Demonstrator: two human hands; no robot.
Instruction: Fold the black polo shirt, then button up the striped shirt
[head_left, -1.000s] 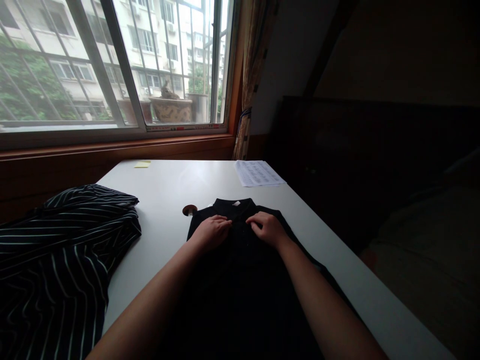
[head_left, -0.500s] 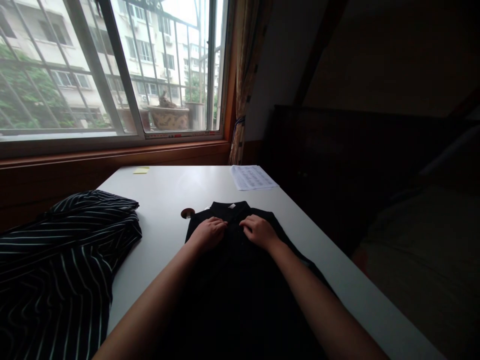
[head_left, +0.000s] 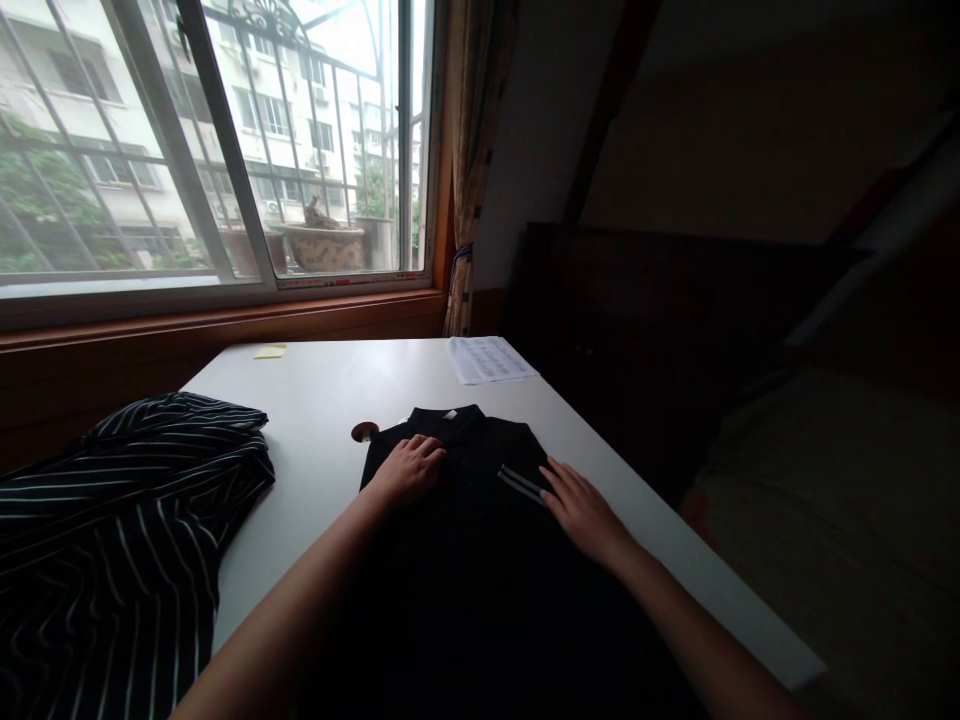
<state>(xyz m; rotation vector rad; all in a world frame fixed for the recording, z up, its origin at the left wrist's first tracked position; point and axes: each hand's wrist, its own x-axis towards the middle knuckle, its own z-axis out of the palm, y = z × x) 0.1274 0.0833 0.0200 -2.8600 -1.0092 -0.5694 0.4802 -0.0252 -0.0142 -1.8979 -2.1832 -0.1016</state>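
A black collared shirt (head_left: pixel 465 590) lies front up on the white table (head_left: pixel 322 385), its collar (head_left: pixel 450 425) at the far end and a small pale label inside the neck. My left hand (head_left: pixel 411 468) rests on the shirt's upper left chest beside the button placket, fingers bent together against the cloth, thumb hidden. Over the right chest lies a sleeve cuff (head_left: pixel 523 485) with two grey stripes. My right hand (head_left: pixel 585 508) touches the shirt at the outer end of this cuff, its fingers stretched out and slightly apart.
A black shirt-like garment with white stripes (head_left: pixel 135 510) is heaped on the left. Printed sheets (head_left: pixel 491 360) and a yellow sticky note (head_left: pixel 270 351) lie at the table's far edge. A round cable hole (head_left: pixel 365 432) sits left of the collar. Beyond is a barred window (head_left: pixel 225 150).
My right hand has moved from the placket out to the right, and its fingers have straightened. The striped cuff now shows on the chest. My left hand stays near the placket.
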